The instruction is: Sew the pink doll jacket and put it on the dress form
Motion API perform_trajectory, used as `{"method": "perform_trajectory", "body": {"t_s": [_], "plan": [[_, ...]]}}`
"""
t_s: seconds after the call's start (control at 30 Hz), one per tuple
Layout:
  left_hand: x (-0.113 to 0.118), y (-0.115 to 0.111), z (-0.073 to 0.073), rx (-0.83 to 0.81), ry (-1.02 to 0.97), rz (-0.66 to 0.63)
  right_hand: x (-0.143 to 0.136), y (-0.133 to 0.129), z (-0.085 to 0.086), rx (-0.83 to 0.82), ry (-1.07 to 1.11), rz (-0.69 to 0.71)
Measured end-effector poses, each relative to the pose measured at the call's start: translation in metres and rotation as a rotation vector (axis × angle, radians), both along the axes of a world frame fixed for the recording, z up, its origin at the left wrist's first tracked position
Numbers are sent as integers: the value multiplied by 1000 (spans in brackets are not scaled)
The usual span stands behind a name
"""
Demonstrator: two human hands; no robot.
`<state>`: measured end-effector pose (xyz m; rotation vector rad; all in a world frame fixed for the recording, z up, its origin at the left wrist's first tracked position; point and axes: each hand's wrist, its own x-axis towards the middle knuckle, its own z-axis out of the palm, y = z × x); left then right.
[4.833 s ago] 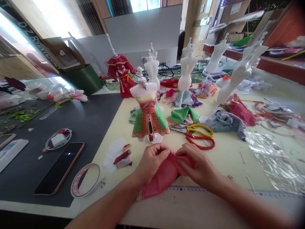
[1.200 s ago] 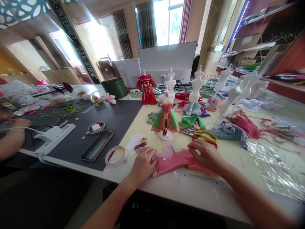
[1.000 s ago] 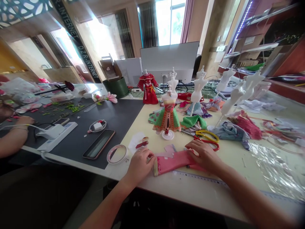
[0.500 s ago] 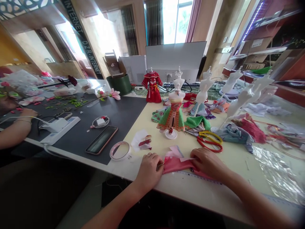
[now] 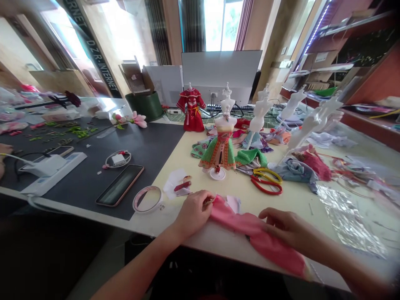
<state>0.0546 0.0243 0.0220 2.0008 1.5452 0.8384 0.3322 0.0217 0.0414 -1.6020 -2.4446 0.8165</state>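
Left hand [image 5: 194,212] fingers pinch pink cloth [image 5: 236,221]; right hand [image 5: 286,227] fingers lie parted against it. Pillar [image 5: 93,49] reads "DZR-INTERNET".

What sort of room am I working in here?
It looks like a small sewing or craft workroom: doll-scale mannequins, a pair of scissors on the table, and pink cloth pinched in the left hand.

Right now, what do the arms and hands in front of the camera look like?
They are a person's, not a machine's. The left hand and right hand wear no gloves. The left forearm and right forearm show no sleeve, watch or bracelet. I cannot make out any ring.
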Motion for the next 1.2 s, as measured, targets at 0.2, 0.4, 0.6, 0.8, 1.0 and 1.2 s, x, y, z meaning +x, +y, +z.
{"method": "perform_trajectory", "body": {"t_s": [0.2,0.4,0.6,0.8,1.0,1.2], "plan": [[-19,-11,-2,-26,30,43,-15,20,-15,282,-64,-26],[-20,-12,-13,40,75,86,-79,46,-8,355,-220,198],[-13,3,-15,156,131,100,-72,35,-9,331,-268,207],[15,24,-7,192,138,-4,-21,7,-17,350,-203,-55],[9,21,-12,267,91,27,14,-27,-24,359,-100,-43],[-1,16,-17,208,108,83,22,-43,-31,377,-63,-9]]}}
